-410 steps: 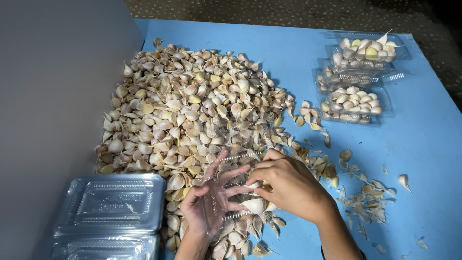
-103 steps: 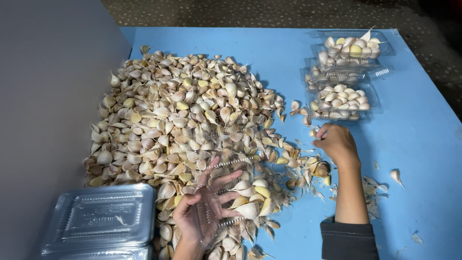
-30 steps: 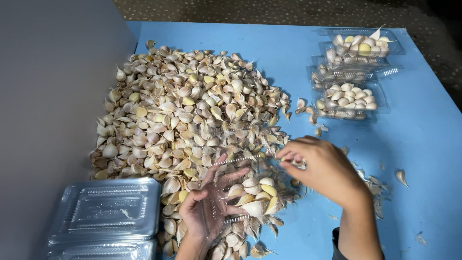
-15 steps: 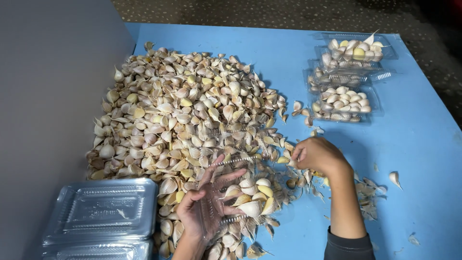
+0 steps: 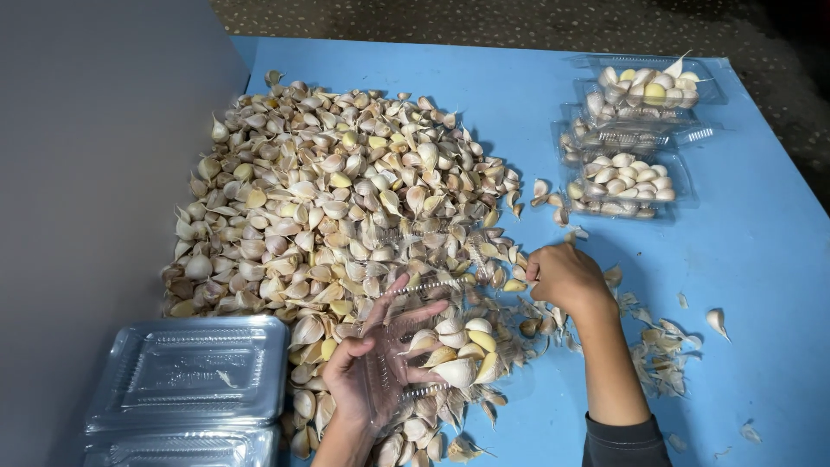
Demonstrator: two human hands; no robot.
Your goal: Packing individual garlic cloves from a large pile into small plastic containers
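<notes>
clear clamshell box (image 5: 432, 346), filled boxes (image 5: 631, 130) far right

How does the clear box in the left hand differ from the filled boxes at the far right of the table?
The clear box in the left hand is open, tilted and holds only a few cloves; the filled boxes lie flat on the blue table, heaped with cloves. The held one sits over the garlic pile; the filled ones stand apart from it. Both are clear plastic.

Right hand (image 5: 564, 278) fingertips hidden; empty trays (image 5: 186, 389) cut off below.
</notes>
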